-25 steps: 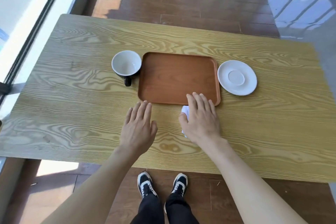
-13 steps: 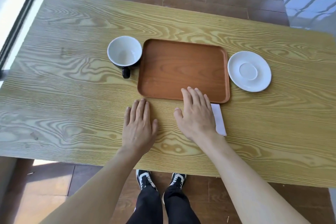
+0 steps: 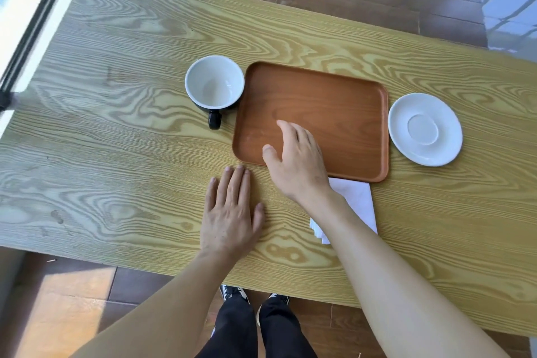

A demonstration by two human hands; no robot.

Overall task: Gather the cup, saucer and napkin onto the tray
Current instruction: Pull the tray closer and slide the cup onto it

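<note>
A brown wooden tray (image 3: 334,102) lies in the middle of the table with nothing on it. A black cup with a white inside (image 3: 215,86) stands just left of the tray, handle toward me. A white saucer (image 3: 425,129) sits to the tray's right. A folded white napkin (image 3: 356,200) lies on the table below the tray's near right corner, partly hidden by my right forearm. My right hand (image 3: 296,161) hovers over the tray's near left part, fingers apart, holding nothing. My left hand (image 3: 231,212) rests flat on the table, below the tray's near left corner.
The wood-grain table (image 3: 116,154) ends near my body, with my legs and shoes (image 3: 255,299) below its front edge. A window frame (image 3: 29,26) runs along the left side. Dark wooden floor lies beyond the far edge.
My right hand has left the napkin and moved up and left over the tray. The napkin now lies uncovered on the table. My left hand has stayed flat.
</note>
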